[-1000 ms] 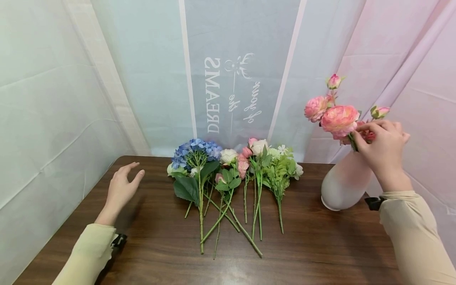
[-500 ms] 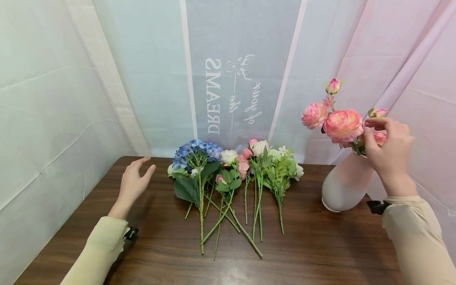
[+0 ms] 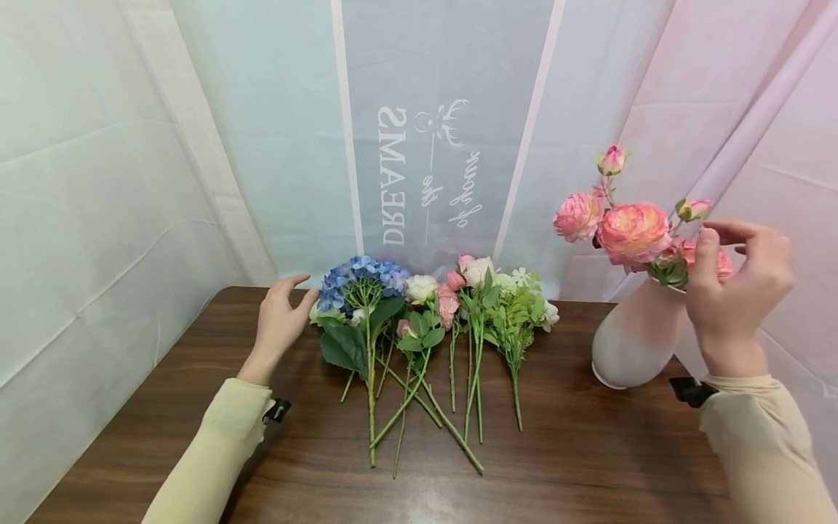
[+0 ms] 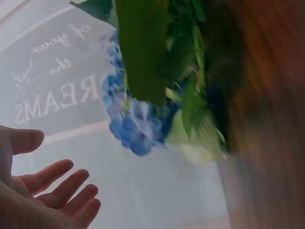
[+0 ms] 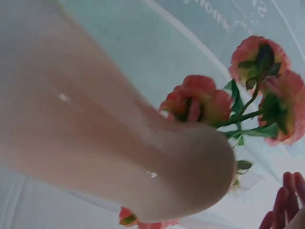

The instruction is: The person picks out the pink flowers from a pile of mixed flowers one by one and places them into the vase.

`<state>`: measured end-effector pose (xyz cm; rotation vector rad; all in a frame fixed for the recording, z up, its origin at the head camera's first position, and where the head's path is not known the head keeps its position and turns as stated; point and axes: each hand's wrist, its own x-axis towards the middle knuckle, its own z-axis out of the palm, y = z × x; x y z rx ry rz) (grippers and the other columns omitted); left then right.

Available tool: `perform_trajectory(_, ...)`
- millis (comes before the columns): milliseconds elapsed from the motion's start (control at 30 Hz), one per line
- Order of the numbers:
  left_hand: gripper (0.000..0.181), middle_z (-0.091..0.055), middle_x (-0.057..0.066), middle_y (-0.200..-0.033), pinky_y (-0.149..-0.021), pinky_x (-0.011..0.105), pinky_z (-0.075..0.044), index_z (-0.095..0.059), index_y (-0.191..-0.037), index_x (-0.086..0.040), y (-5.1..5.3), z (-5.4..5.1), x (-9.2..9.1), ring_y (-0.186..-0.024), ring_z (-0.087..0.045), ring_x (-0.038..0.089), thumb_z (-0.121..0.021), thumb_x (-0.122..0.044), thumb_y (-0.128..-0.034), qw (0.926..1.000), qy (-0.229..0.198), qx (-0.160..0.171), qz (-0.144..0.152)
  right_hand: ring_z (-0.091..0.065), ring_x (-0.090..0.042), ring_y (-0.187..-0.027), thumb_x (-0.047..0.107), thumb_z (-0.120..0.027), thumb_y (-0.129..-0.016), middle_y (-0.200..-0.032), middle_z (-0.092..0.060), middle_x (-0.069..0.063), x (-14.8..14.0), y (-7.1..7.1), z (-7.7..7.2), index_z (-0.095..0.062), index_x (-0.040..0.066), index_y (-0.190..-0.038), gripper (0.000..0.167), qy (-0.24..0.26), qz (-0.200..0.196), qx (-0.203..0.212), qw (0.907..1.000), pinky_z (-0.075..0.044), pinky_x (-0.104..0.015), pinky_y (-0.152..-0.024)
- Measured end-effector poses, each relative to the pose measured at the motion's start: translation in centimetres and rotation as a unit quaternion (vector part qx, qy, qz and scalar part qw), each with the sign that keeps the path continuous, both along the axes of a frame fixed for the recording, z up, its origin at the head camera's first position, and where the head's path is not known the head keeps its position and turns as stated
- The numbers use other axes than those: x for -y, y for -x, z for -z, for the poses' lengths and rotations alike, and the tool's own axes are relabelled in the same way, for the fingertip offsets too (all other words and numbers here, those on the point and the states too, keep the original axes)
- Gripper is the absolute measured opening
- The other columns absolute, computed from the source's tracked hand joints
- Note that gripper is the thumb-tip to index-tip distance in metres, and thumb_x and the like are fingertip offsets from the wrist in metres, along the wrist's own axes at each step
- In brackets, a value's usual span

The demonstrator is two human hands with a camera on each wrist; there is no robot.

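Observation:
In the head view, my left hand (image 3: 280, 324) hovers at the left edge of the blue hydrangea (image 3: 390, 276), thumb and fingers apart and holding nothing. The left wrist view shows its relaxed fingers (image 4: 62, 183) below the hydrangea's petals (image 4: 138, 131) and a pale green-white flower (image 4: 198, 138). My right hand (image 3: 740, 291) is beside the pink peonies (image 3: 633, 231), which stand in a pink-and-white vase (image 3: 631, 342). Its fingers are loosely bent with no stem between them. The right wrist view has the vase (image 5: 119, 133) large, with fingertips (image 5: 281, 205) at the lower right.
More cut stems lie across the middle of the brown table (image 3: 556, 466): white roses (image 3: 420, 287), pink blooms (image 3: 447, 304) and a leafy green spray (image 3: 511, 320). A printed curtain (image 3: 445, 58) hangs behind the table; pale cloth covers both sides.
My left hand has moved right, up to the blue hydrangea. The right hand has let go of the pink peonies and drawn back to the right; they stay in the vase.

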<state>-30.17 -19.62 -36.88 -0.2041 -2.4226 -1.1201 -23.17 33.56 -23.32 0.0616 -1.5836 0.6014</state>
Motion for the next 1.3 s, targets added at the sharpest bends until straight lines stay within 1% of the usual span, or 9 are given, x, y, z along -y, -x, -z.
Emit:
perform_trajectory(67, 0.042, -0.053, 0.019, -0.133, -0.100, 0.057, -0.034, -0.055, -0.131, -0.006, 0.3, -0.2, -0.7, -0.124, -0.044, 0.037, -0.056, -0.029, -0.0956, 0.9999, -0.009, -0.007, 0.000, -0.043, 0.016, -0.086, 0.026, -0.056, -0.082, -0.088, -0.056, 0.029, 0.9, -0.1, 0.0, -0.073, 0.006, -0.094, 0.029, 0.013, -0.002, -0.028, 0.9995, -0.031, -0.013, -0.080)
perform_trajectory(200, 0.037, -0.057, 0.016, -0.127, -0.091, 0.052, -0.042, -0.059, -0.127, -0.009, 0.8, -0.7, -2.4, -0.115, -0.051, 0.033, -0.058, -0.027, -0.0943, 0.9994, -0.033, -0.013, 0.002, -0.045, 0.008, -0.082, 0.026, -0.056, -0.080, -0.078, -0.066, -0.006, 3.0, -0.2, 0.3, -0.072, -0.001, -0.091, 0.033, 0.014, -0.022, -0.049, 0.9984, -0.031, -0.014, -0.078)
perform_trajectory(233, 0.037, -0.058, 0.016, -0.126, -0.089, 0.051, -0.043, -0.059, -0.126, -0.008, 0.9, -0.8, -2.8, -0.114, -0.051, 0.033, -0.058, -0.026, -0.0943, 0.9992, -0.037, -0.014, 0.004, -0.048, 0.001, -0.079, 0.026, -0.056, -0.080, -0.078, -0.064, -0.015, 3.5, -0.2, 0.4, -0.071, -0.003, -0.090, 0.034, 0.010, -0.029, -0.051, 0.9982, -0.031, -0.015, -0.077)
perform_trajectory(333, 0.034, -0.060, 0.017, -0.120, -0.086, 0.050, -0.044, -0.061, -0.123, -0.007, 1.4, -1.0, -4.0, -0.110, -0.054, 0.034, -0.060, -0.024, -0.0934, 0.9985, -0.051, -0.020, 0.006, -0.051, -0.024, -0.074, 0.026, -0.057, -0.081, -0.079, -0.059, -0.028, 4.8, -0.2, 0.8, -0.069, -0.007, -0.089, 0.036, -0.009, -0.042, -0.049, 0.9979, -0.029, -0.018, -0.076)
perform_trajectory(433, 0.032, -0.061, 0.019, -0.116, -0.088, 0.048, -0.043, -0.062, -0.120, -0.005, 1.8, -1.1, -5.0, -0.108, -0.054, 0.034, -0.061, -0.021, -0.0928, 0.9978, -0.059, -0.026, 0.012, -0.047, -0.044, -0.075, 0.026, -0.058, -0.082, -0.077, -0.058, -0.029, 5.9, -0.2, 1.4, -0.068, -0.010, -0.088, 0.037, -0.021, -0.052, -0.052, 0.9971, -0.030, -0.021, -0.076)
perform_trajectory(500, 0.031, -0.062, 0.018, -0.114, -0.088, 0.047, -0.044, -0.063, -0.119, -0.005, 1.9, -1.3, -5.7, -0.106, -0.055, 0.032, -0.061, -0.021, -0.0925, 0.9974, -0.065, -0.027, 0.016, -0.048, -0.045, -0.076, 0.026, -0.059, -0.083, -0.077, -0.059, -0.028, 6.5, -0.1, 1.8, -0.068, -0.009, -0.086, 0.037, -0.029, -0.061, -0.053, 0.9963, -0.032, -0.023, -0.077)
perform_trajectory(867, 0.025, -0.064, 0.012, -0.103, -0.080, 0.042, -0.045, -0.066, -0.114, -0.009, 2.3, -2.1, -8.6, -0.095, -0.057, 0.028, -0.061, -0.022, -0.0929, 0.9943, -0.099, -0.027, 0.027, -0.053, -0.036, -0.074, 0.024, -0.060, -0.087, -0.079, -0.063, -0.020, 8.9, 1.7, 4.9, -0.069, -0.004, -0.089, 0.030, -0.094, -0.120, -0.011, 0.9882, -0.036, -0.017, -0.076)
perform_trajectory(1100, 0.021, -0.064, 0.012, -0.099, -0.080, 0.042, -0.046, -0.067, -0.109, -0.007, 2.4, -2.5, -10.5, -0.090, -0.058, 0.027, -0.062, -0.018, -0.0917, 0.9931, -0.109, -0.023, 0.037, -0.054, -0.029, -0.077, 0.020, -0.059, -0.090, -0.084, -0.065, -0.016, 9.7, 2.7, 6.4, -0.069, -0.001, -0.096, 0.024, -0.111, -0.142, 0.062, 0.9817, -0.039, -0.024, -0.073)
perform_trajectory(1300, 0.019, -0.065, 0.012, -0.094, -0.074, 0.040, -0.048, -0.067, -0.107, -0.006, 2.5, -2.7, -11.9, -0.085, -0.060, 0.025, -0.064, -0.015, -0.0905, 0.9933, -0.109, -0.007, 0.038, -0.054, -0.027, -0.079, 0.016, -0.059, -0.092, -0.085, -0.064, -0.015, 10.4, 3.6, 7.7, -0.068, -0.001, -0.098, 0.020, -0.094, -0.151, 0.119, 0.9769, -0.039, -0.027, -0.069)
